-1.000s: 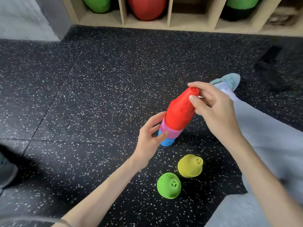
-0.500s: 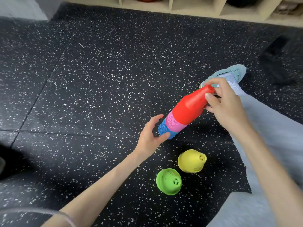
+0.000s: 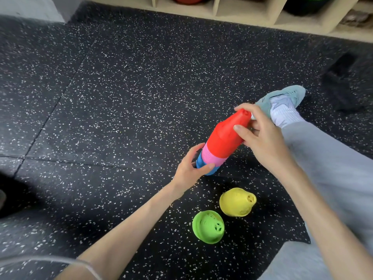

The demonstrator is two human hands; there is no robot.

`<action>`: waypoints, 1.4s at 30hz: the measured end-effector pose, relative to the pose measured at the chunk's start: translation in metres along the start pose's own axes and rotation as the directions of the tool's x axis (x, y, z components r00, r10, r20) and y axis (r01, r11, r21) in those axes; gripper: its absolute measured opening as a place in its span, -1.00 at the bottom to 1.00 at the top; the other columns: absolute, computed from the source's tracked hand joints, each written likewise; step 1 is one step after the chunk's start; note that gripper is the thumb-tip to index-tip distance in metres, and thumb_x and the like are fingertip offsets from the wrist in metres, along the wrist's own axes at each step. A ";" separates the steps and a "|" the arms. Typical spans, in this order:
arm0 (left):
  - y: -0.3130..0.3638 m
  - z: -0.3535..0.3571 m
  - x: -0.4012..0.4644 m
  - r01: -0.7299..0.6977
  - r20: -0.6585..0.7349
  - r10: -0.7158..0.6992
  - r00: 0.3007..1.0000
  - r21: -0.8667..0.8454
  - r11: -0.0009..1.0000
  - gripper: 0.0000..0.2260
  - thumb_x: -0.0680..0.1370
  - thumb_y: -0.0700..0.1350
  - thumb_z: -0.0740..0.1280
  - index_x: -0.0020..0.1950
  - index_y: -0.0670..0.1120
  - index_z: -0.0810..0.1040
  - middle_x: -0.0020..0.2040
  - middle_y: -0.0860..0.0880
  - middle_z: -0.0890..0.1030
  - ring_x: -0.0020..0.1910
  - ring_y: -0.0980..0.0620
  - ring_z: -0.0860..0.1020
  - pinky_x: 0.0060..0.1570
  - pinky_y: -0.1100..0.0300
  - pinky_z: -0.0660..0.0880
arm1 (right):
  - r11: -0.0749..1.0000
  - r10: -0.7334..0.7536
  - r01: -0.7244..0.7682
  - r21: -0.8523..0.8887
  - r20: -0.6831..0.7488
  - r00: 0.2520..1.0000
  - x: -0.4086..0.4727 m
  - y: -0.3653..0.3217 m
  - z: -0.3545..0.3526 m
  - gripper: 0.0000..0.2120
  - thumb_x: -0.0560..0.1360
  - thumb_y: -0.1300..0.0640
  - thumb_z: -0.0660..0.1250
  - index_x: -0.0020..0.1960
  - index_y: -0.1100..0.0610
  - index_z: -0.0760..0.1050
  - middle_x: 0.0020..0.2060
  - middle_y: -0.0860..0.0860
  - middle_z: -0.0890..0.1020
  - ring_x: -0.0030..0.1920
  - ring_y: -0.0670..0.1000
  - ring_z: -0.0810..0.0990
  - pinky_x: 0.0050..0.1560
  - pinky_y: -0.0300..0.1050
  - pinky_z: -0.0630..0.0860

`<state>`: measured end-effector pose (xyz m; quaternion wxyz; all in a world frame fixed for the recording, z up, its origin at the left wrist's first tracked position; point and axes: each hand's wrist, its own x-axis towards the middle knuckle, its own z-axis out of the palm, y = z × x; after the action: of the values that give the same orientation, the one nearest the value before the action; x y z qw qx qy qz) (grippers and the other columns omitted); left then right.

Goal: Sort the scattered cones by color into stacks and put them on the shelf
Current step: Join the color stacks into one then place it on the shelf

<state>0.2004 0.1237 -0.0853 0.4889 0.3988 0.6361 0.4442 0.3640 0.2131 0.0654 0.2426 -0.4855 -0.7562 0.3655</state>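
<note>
A tilted stack of cones (image 3: 224,140) hangs above the floor, red on top, pink in the middle, blue at the bottom. My right hand (image 3: 262,136) grips the red top end, thumb on its side. My left hand (image 3: 189,168) curls round the blue and pink bottom end. On the floor nearer to me sit a yellow cone (image 3: 237,202) and a green cone (image 3: 207,226), each apart from the other. The wooden shelf (image 3: 248,15) runs along the top edge of the view.
My leg in grey trousers (image 3: 327,162), ending in a light blue shoe (image 3: 282,98), stretches across the right side. A dark object (image 3: 343,85) lies on the speckled black floor at the far right. Red and green balls fill some shelf compartments.
The stack has tilted further to the right and my left hand has closed round its bottom end. The view has shifted down, showing less of the shelf.
</note>
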 end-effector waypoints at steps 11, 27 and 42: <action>-0.001 0.004 -0.013 0.211 -0.006 -0.227 0.974 -0.340 0.916 -0.43 0.35 0.01 0.63 0.30 0.26 0.55 0.22 -0.11 0.67 0.18 0.07 0.55 0.43 -0.18 0.36 | 0.993 -0.036 0.040 0.112 -0.038 0.999 0.003 -0.009 -0.007 -0.68 0.60 0.17 0.36 0.26 -0.16 0.47 -0.14 -0.10 0.64 -0.10 -0.02 0.65 -0.02 0.24 0.64; 0.004 0.003 -0.037 0.189 -0.010 -0.199 0.980 -0.272 0.944 -0.44 0.46 -0.21 0.57 0.36 0.17 0.49 0.04 -0.08 0.74 0.02 0.02 0.68 0.15 0.15 0.54 | 0.985 -0.002 -0.017 0.169 0.111 0.994 -0.001 0.000 -0.015 -0.64 0.62 0.26 0.32 0.24 -0.18 0.48 0.02 0.08 0.65 -0.04 0.07 0.63 0.00 0.30 0.63; 0.053 -0.023 -0.084 0.021 0.009 -0.020 1.000 -0.110 0.994 -0.43 0.53 -0.01 0.51 0.48 0.14 0.37 -0.07 -0.06 0.71 -0.21 0.19 0.60 -0.20 0.42 0.47 | 0.955 -0.294 0.296 -0.010 0.094 0.951 -0.010 -0.090 -0.016 -0.62 0.56 -0.15 0.39 0.35 -0.37 0.45 -0.12 -0.18 0.65 -0.13 -0.15 0.58 0.09 0.04 0.56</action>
<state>0.1989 0.0556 -0.0097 0.5174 0.3664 0.6127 0.4718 0.3290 0.1857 0.1458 0.2537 -0.3529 -0.8348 0.3379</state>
